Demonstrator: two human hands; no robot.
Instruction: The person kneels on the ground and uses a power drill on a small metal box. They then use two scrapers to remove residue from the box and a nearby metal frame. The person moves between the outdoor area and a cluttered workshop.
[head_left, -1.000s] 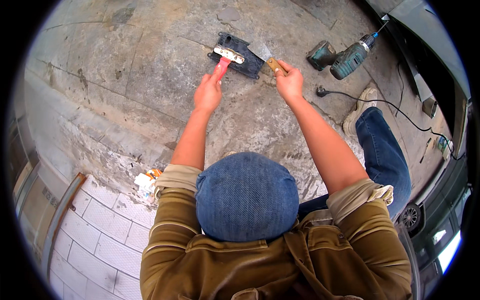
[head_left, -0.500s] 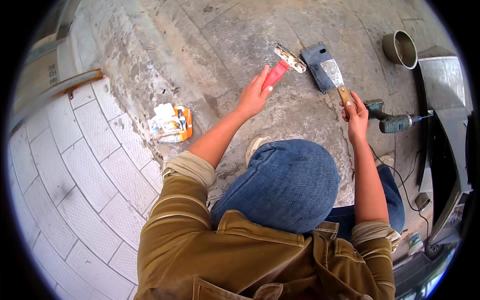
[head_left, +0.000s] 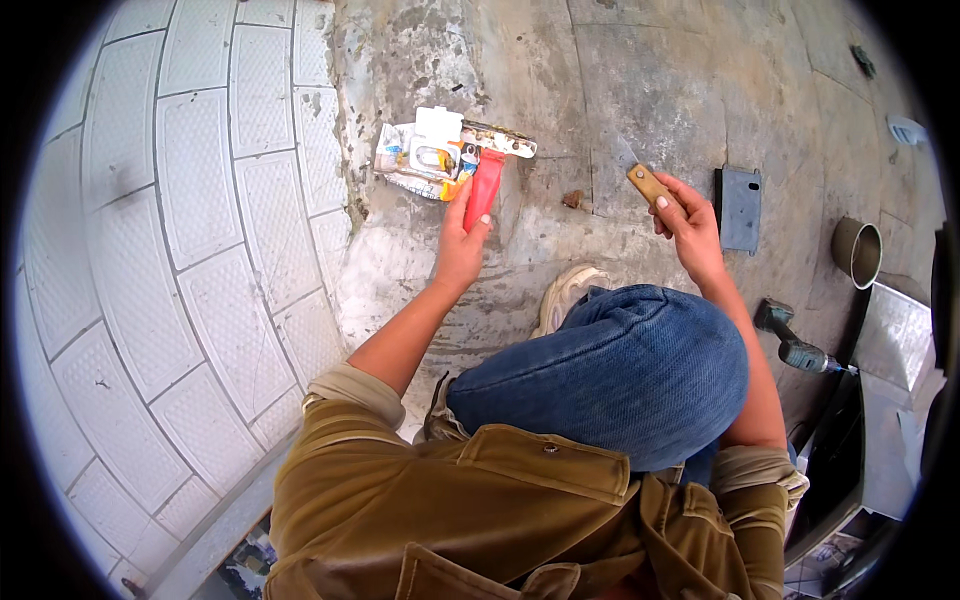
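Observation:
In my left hand (head_left: 463,243) is a scraper (head_left: 485,188) with a red handle and a wide, dirty pale head. Its head overlaps the right side of a white and orange wipes packet (head_left: 393,160) with a white flip lid; I cannot tell whether they touch. My right hand (head_left: 690,228) is closed round the wooden handle of a putty knife (head_left: 647,184). The knife's blade points away to the far left and shows only as a thin, faint shape. Right of that hand, a dark grey flat plate (head_left: 741,210) lies on the ground.
At the right are a metal pot (head_left: 856,252) on its side, a cordless drill (head_left: 792,340) and a metal cabinet-like body (head_left: 893,335). A small brown lump (head_left: 572,199) lies between my hands. White paving tiles (head_left: 190,130) cover the left; my bent knee (head_left: 610,375) rises in front.
The view has swung left. My left hand has brought the scraper over by the wipes packet. The putty knife has left the dark plate, and its blade has turned nearly edge-on.

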